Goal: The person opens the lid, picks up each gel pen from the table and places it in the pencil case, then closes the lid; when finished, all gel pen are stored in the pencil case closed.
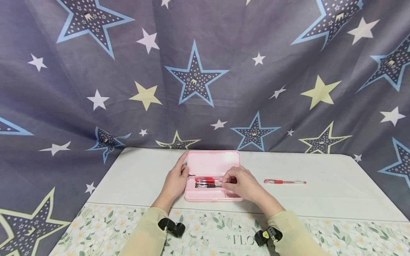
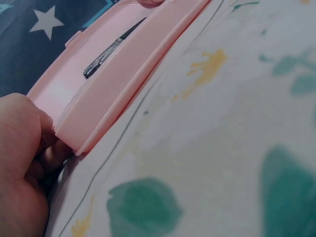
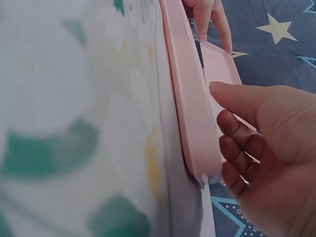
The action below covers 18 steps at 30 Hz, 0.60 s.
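Note:
A pink pencil case (image 1: 205,195) lies with its lid (image 1: 213,162) raised at the back. My left hand (image 1: 175,180) grips the case's left end, a finger reaching up beside the lid. Inside, red pens (image 1: 205,179) and a black pen (image 1: 208,186) lie side by side in the rear compartment. My right hand (image 1: 242,182) is over the right part of the case, its thumb and fingertips at the black pen's right end. Their contact is partly hidden by the case wall in the right wrist view, where the other fingers (image 3: 239,153) curl.
A red pen (image 1: 285,181) lies alone on the white tabletop (image 1: 333,192) right of the case. In front is a floral mat (image 1: 217,231). A dark star-printed curtain (image 1: 192,117) hangs behind the table. Both wrists carry small black cameras (image 1: 172,227).

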Each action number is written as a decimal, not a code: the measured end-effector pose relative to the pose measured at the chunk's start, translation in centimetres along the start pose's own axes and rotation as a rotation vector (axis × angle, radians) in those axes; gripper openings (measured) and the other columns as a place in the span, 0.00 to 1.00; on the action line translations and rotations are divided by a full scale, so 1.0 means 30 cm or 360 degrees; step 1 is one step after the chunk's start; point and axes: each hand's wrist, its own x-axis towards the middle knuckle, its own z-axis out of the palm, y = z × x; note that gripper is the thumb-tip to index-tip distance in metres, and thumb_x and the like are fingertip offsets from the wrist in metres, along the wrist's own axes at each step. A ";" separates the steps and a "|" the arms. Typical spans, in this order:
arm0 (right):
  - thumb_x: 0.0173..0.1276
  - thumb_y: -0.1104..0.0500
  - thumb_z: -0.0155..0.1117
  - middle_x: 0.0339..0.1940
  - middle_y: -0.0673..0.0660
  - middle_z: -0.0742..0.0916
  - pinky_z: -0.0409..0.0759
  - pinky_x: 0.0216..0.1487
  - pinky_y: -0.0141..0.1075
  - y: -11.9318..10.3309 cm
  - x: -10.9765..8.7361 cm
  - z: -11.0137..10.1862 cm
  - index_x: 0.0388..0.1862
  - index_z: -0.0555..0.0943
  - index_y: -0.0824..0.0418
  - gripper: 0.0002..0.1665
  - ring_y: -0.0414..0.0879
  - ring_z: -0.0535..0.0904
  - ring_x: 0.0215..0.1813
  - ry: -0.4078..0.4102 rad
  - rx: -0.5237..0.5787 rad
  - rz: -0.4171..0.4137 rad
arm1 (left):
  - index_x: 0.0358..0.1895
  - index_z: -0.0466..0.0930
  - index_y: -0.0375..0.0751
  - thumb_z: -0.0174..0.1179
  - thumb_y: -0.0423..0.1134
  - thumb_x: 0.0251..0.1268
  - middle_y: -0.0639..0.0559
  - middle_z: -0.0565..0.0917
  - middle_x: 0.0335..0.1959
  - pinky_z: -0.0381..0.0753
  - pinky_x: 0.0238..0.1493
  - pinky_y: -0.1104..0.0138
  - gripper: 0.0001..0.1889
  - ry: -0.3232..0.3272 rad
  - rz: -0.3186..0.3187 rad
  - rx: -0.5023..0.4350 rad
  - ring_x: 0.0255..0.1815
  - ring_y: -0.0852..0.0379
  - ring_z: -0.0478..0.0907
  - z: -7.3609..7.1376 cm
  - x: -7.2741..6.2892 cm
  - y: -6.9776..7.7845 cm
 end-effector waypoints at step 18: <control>0.68 0.64 0.82 0.36 0.45 0.86 0.78 0.59 0.55 0.116 -0.100 -0.173 0.40 0.91 0.56 0.07 0.51 0.81 0.49 0.0285 0.0035 0.0075 | 0.90 0.60 0.65 0.54 0.36 0.89 0.52 0.83 0.38 0.76 0.54 0.51 0.34 -0.0008 -0.0007 -0.0006 0.40 0.49 0.78 -0.004 -0.002 0.004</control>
